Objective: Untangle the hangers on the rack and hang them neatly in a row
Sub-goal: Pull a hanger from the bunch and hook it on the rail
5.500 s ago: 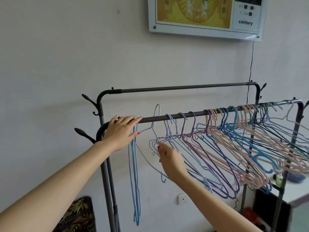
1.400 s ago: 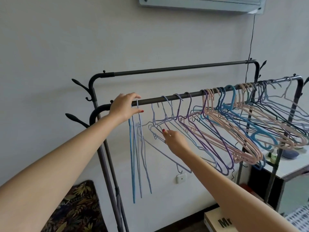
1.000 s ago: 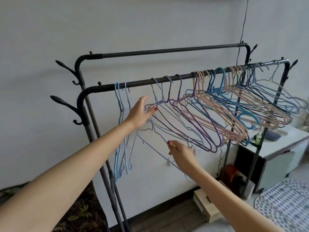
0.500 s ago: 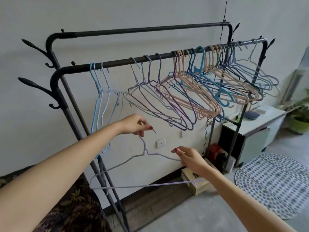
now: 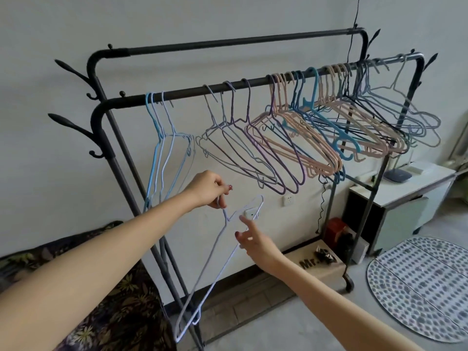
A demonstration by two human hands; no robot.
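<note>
- Left hand [image 5: 209,190], centre of the frame, pinches the hook of a pale lavender wire hanger [image 5: 215,264] — it hangs tilted, off the rack, its long end toward the lower centre.
- Right hand [image 5: 253,240], just below and right, has fingers spread loose, fingertips at the hanger's wire, gripping nothing.
- Front rail [image 5: 192,91]: three light-blue hangers [image 5: 162,148] hang apart at left — a tangled purple, pink and blue bunch [image 5: 316,138] fills the right.

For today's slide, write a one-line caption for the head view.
Left hand holds a lavender hanger below the rack; right hand reaches toward it.
</note>
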